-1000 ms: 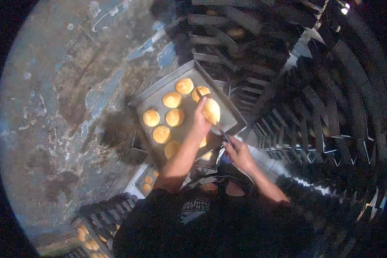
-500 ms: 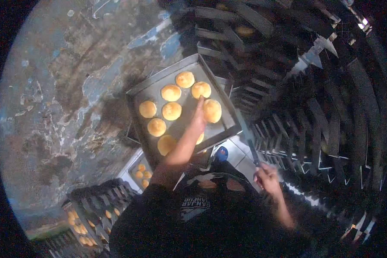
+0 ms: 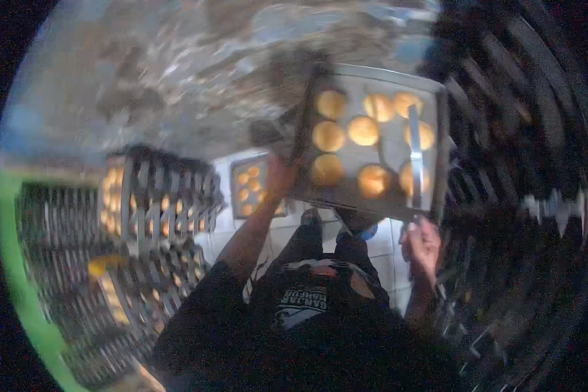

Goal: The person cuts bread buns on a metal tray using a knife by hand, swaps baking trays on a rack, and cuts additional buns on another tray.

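A metal baking tray (image 3: 380,202) lies in front of me with several round golden buns (image 3: 363,130) spread over it. My right hand (image 3: 423,247), below the tray's near right corner, is closed round the handle of a long flat metal blade (image 3: 415,147). This blade reaches up over the right-hand buns; blur hides whether it touches them or is a knife or a spatula. At the tray's left edge is my left hand (image 3: 282,175), too smeared and dark to show its fingers or whether it grips the rim.
On the left, lower down, a second tray (image 3: 234,189) of buns sits above the pale tiled floor (image 3: 398,251). Dark racks (image 3: 170,176) with more buns stand further left. Tall dark racking (image 3: 509,130) fills the right side. A worn, stained surface (image 3: 196,85) lies beyond.
My view has turned, so the tray appears further right and straighter. My left hand has left the buns for the tray's left edge. The blade now extends over the tray instead of beside it.
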